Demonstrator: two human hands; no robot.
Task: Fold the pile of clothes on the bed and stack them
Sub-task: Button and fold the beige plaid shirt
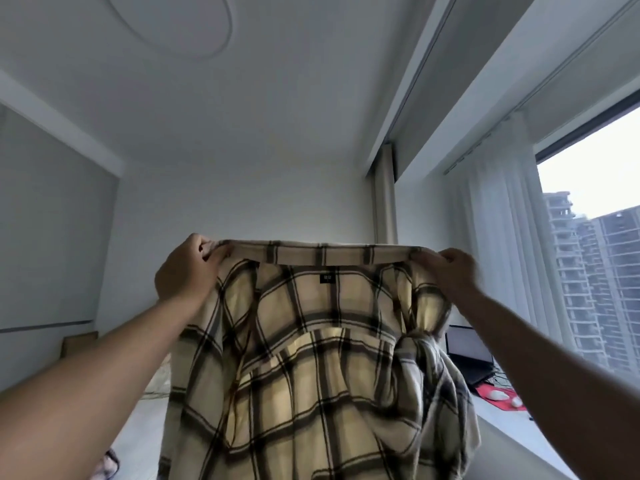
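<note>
I hold a cream and dark plaid shirt (311, 358) up in the air in front of me, its collar stretched level at the top and a small black label below it. My left hand (187, 268) grips the left end of the collar. My right hand (450, 271) grips the right end. The shirt hangs down open, with one sleeve bunched and twisted at the right side. The bed and the pile of clothes are hidden behind the shirt and below the frame.
A window sill (512, 427) at the right carries a laptop (471, 355) and a red mat (498, 396) with small white items. White curtains (502, 254) hang beside the window. A cardboard box (78, 344) stands at the far left wall.
</note>
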